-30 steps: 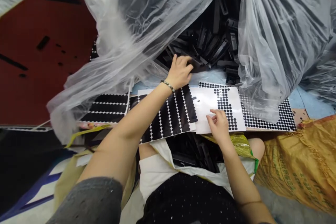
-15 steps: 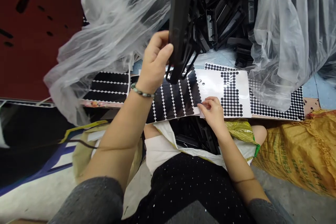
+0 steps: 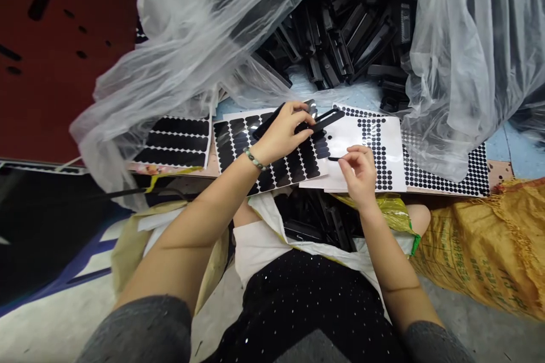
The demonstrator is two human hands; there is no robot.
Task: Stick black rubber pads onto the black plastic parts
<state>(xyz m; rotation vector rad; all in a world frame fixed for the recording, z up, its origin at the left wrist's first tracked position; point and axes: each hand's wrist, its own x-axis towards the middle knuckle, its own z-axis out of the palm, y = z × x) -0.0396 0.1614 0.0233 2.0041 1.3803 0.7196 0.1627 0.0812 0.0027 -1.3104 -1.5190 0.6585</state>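
Note:
My left hand [image 3: 289, 127] is closed around a black plastic part [image 3: 328, 120] with a slotted end, tilted low over a sheet of black strip stickers [image 3: 238, 142]. Between the thumb and fingertips of my right hand [image 3: 360, 173] is a small black sticker [image 3: 334, 159], seen edge-on. It is apart from the plastic part. Under and beside my right hand lies a white sheet with black round stickers [image 3: 374, 150], some of its area bare.
Behind the sheets, a heap of black plastic parts [image 3: 340, 48] lies between clear plastic film [image 3: 179, 57]. A dotted sheet [image 3: 462, 173] is at right, another strip sheet [image 3: 176, 144] at left. A sack of black parts [image 3: 304, 227] sits below the edge; a yellow woven sack [image 3: 481, 249] stands right.
My left hand has lowered the plastic part from above the heap to the sheets and tilted it. My right hand has lifted a black sticker away from the strip sheet's edge, moving slightly right.

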